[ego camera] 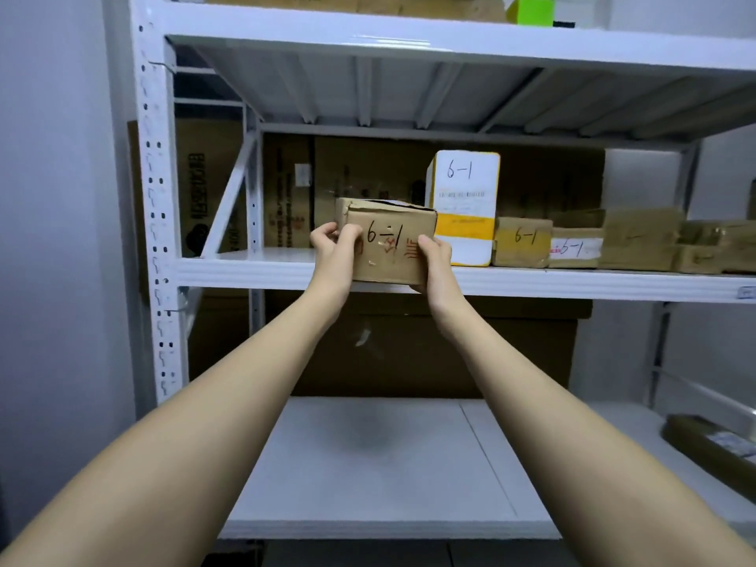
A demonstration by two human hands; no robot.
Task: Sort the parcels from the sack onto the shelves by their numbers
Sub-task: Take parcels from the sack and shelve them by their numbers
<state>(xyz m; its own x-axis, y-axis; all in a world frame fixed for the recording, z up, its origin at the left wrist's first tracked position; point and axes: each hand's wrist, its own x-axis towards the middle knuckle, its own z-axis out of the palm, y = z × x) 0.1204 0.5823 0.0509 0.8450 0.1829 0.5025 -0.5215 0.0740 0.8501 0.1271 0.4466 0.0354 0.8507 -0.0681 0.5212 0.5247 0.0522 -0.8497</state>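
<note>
"6-1" is handwritten in black on the cardboard box, again on the white-and-yellow parcel, the small brown box and the white-labelled packet alongside.

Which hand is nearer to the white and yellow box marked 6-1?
Right. The right hand is just beside the white and yellow box; the left hand is farther left.

Brown parcel, white shelf

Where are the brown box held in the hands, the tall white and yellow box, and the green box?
brown box (388, 243): head view, front face beside the written 6-1.
white and yellow box (464, 190): head view, white front face.
green box (532, 9): head view, front face, top shelf.
</note>
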